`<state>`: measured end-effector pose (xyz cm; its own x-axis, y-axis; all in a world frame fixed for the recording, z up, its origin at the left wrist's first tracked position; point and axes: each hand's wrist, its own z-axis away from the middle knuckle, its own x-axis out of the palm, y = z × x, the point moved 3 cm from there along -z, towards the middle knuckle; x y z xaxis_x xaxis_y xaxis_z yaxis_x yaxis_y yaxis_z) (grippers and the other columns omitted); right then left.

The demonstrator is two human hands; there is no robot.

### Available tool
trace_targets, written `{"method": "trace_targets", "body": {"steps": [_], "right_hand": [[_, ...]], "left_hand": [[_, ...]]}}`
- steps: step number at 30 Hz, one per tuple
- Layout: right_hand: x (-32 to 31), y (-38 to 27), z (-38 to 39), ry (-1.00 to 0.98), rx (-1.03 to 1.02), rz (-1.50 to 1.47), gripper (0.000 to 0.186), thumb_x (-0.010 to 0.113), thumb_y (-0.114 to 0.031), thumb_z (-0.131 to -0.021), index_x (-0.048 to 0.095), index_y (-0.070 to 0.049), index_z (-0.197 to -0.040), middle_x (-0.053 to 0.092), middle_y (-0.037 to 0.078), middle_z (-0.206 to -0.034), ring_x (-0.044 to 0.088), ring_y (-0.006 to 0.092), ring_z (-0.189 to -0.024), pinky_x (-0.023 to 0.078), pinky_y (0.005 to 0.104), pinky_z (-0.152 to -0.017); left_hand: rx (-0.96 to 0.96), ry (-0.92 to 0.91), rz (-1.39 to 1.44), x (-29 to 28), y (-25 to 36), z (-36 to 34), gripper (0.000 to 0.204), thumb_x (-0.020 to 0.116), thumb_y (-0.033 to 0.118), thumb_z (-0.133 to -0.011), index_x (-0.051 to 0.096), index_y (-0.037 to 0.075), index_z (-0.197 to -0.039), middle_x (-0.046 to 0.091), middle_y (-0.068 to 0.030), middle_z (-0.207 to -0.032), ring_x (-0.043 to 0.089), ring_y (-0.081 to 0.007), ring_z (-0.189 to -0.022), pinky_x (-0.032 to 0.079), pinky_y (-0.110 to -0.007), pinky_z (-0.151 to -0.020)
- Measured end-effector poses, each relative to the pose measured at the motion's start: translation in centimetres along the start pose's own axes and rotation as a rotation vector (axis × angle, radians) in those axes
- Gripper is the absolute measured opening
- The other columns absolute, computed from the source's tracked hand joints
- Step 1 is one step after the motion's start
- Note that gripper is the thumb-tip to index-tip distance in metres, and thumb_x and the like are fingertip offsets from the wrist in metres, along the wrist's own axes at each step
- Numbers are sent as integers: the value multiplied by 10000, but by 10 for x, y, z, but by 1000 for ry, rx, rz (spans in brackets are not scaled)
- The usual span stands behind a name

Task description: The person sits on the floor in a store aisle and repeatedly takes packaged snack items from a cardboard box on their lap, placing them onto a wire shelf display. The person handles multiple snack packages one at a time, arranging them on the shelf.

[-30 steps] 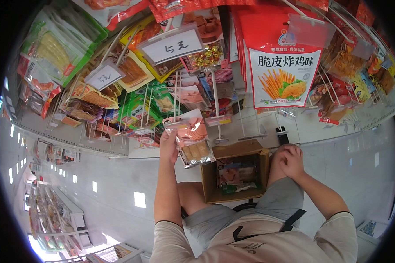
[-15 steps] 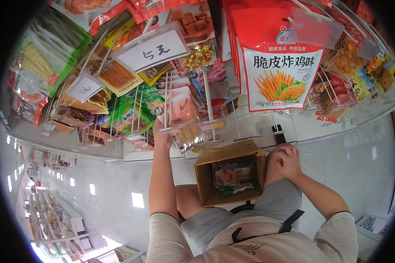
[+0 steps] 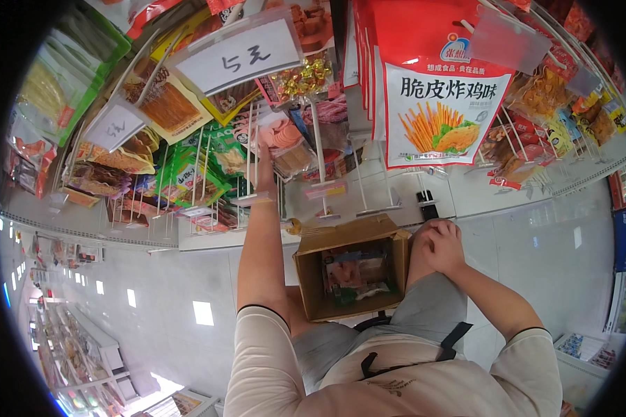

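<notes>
My left hand [image 3: 263, 172] reaches up among the display hooks. Its fingers stretch along the left side of a clear packet of pink sausage-like snacks [image 3: 281, 133], and a hook partly covers them. The packet hangs well in on the hooks, above a pink price holder [image 3: 325, 189]. On my right knee rests my right hand [image 3: 444, 247], empty, its fingers loosely bent and apart. Between my thighs stands an open cardboard box [image 3: 306, 283], with several packets [image 3: 358, 272] lying in its bottom, one pink-and-brown and one green.
Large red-and-white snack bags [image 3: 446, 90] hang right of centre. Green packets [image 3: 200, 170] fill hooks to the left. A handwritten price card [image 3: 236, 62] juts out above my left hand. Wire hooks project toward me. A small black object [image 3: 426, 205] stands at the shelf edge.
My left hand has moved farther in, and the pink packet has slid away from me along the hooks. My right hand stays on the knee. The whole view has shifted slightly.
</notes>
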<state>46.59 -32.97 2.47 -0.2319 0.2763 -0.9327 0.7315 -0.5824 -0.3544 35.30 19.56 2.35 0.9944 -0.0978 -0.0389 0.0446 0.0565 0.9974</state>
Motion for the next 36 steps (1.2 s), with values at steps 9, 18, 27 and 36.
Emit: {"method": "trace_targets", "body": {"steps": [9, 18, 27, 36], "right_hand": [[2, -3, 5, 18, -38, 9, 239, 723, -213, -830, 747, -135, -1054, 613, 83, -1307, 509, 357, -1299, 406, 545, -1113], [0, -51, 20, 6, -651, 100, 312, 761, -194, -784, 743, -121, -1087, 612, 104, -1356, 523, 351, -1329, 451, 517, -1082], [138, -112, 3, -545, -743, 137, 323, 752, -200, -818, 779, -156, -1137, 599, 108, -1432, 515, 346, -1328, 455, 520, -1102], [272, -102, -15, -721, -45, 101, 418, 647, -359, -984, 739, -238, -1373, 361, 141, -1712, 293, 430, -1581, 307, 584, -1263]], "left_hand": [[171, -490, -363, -98, -54, 82, 364, 779, 247, -955, 671, -24, -1173, 745, -140, -1076, 717, -256, -1037, 544, -350, -935], [-52, -699, -1347, -321, -90, 187, 599, 707, 474, -937, 652, 118, -1415, 683, -191, -1389, 648, -411, -1264, 509, -529, -1083], [107, -600, -1505, -320, -48, 225, 506, 622, 440, -957, 721, 154, -1362, 651, -65, -1489, 576, -342, -1377, 441, -520, -1154], [112, -591, -1452, -290, -43, 212, 344, 603, 340, -937, 804, 171, -1160, 796, -120, -1137, 709, -338, -1130, 554, -488, -993]]}}
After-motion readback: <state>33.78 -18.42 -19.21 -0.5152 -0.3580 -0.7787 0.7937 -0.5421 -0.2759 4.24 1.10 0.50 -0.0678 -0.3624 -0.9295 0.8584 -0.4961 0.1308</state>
